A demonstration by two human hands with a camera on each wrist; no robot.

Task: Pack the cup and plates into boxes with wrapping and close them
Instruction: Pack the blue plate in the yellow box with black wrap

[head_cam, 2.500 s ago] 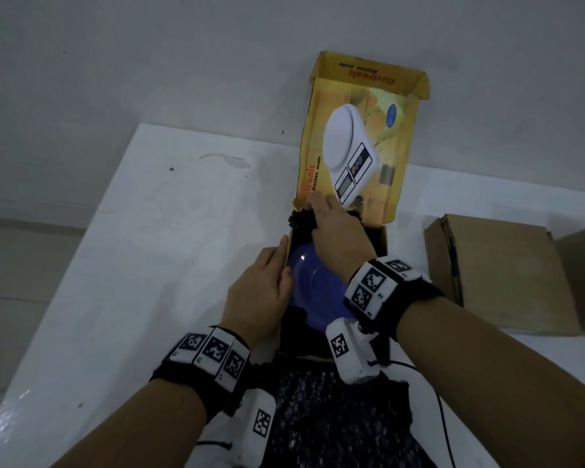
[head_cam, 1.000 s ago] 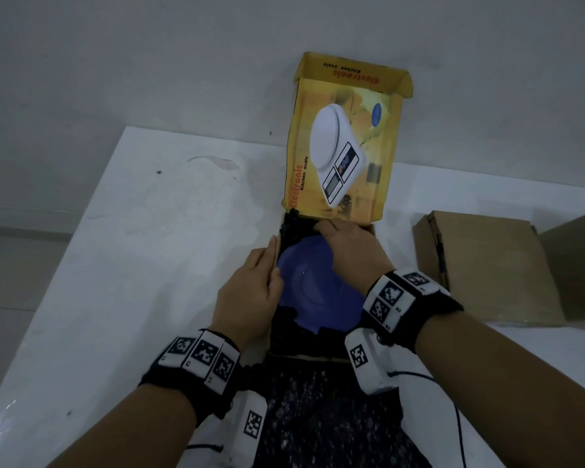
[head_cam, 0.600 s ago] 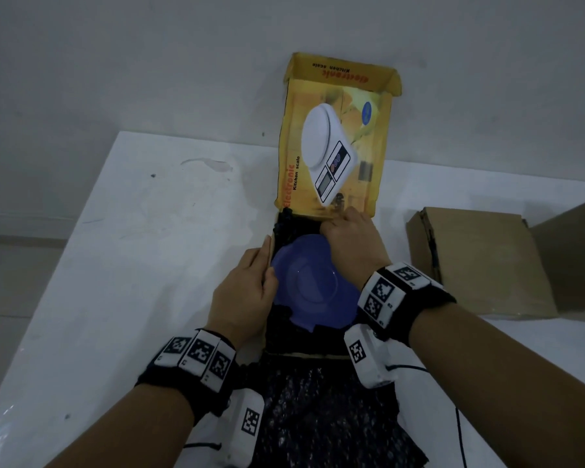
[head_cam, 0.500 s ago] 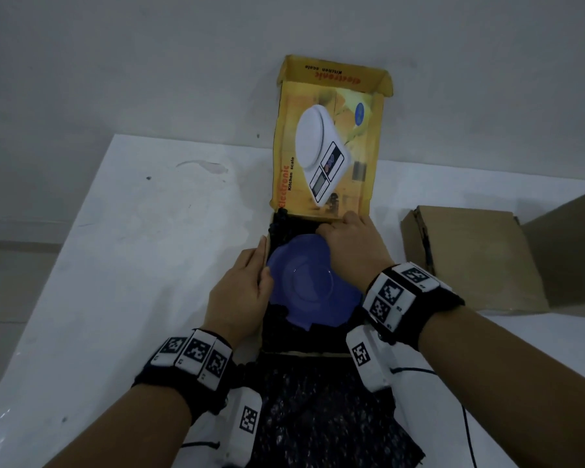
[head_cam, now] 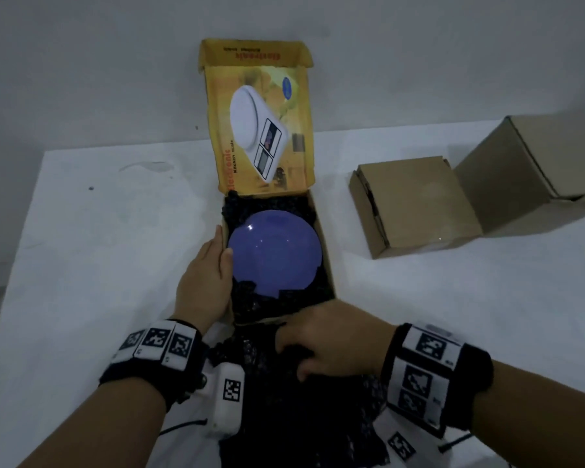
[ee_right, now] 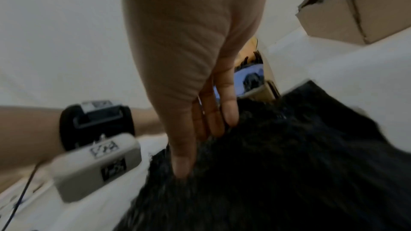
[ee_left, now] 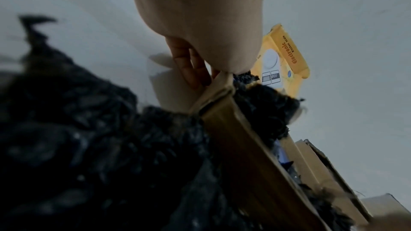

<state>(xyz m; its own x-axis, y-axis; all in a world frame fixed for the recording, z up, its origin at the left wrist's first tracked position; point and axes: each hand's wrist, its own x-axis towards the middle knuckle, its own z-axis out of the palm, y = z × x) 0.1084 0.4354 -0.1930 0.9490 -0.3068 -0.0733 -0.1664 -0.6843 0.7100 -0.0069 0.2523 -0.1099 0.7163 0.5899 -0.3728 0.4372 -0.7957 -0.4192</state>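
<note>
Blue plate (head_cam: pixel 273 253) lies flat inside the open yellow box (head_cam: pixel 327 265), on the black bubble wrap (head_cam: pixel 284 417) lining it. Left hand (head_cam: pixel 203 282) is straight-fingered against the box's left wall, thumb at the plate's rim. Right hand (head_cam: pixel 331 339) is flat, fingers straight, pressing the wrap spilling out the near side.

Three boxes (head_cam: pixel 412 204); one plate (head_cam: pixel 274 255)

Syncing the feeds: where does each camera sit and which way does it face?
Head: above, looking down at box, plate; left hand, right hand, forearms show.
Left wrist: low beside the box, facing its lid; left fingers show.
Right wrist: over the wrap, facing the box; right fingers, left wristband show.
Wrist views share box, wrap.
</note>
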